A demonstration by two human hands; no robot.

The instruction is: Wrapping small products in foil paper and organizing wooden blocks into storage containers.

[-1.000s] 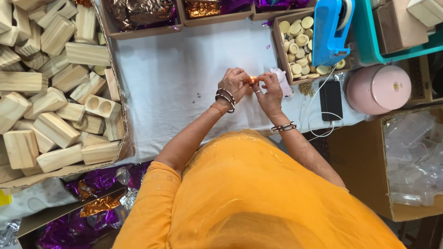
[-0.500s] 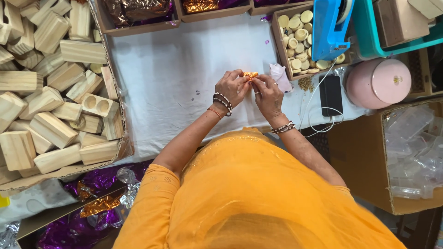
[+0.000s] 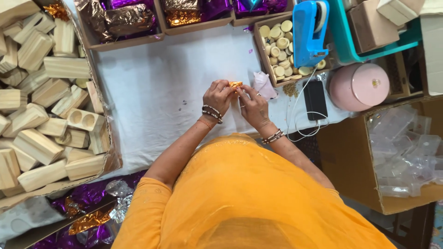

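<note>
My left hand [image 3: 218, 95] and my right hand [image 3: 251, 105] meet over the white table cover [image 3: 152, 92], fingertips of both pinched on a small orange foil piece [image 3: 236, 84] held between them, just above the cloth. Just right of the foil piece lies a crumpled pale pink wrapper [image 3: 264, 84], and beyond that an open cardboard box of round cream discs [image 3: 279, 46] with a blue tape dispenser [image 3: 309, 30] resting across it. Further right of the foil piece sit a black phone [image 3: 315, 99] with a white cable and a pink round lidded tin [image 3: 359, 86]. Beyond the foil piece, boxes of purple and gold foil [image 3: 124, 18] line the far edge. Well left of it, a big tray is heaped with wooden blocks [image 3: 41, 101]. Nothing stands between my hands and the discs but the pink wrapper
</note>
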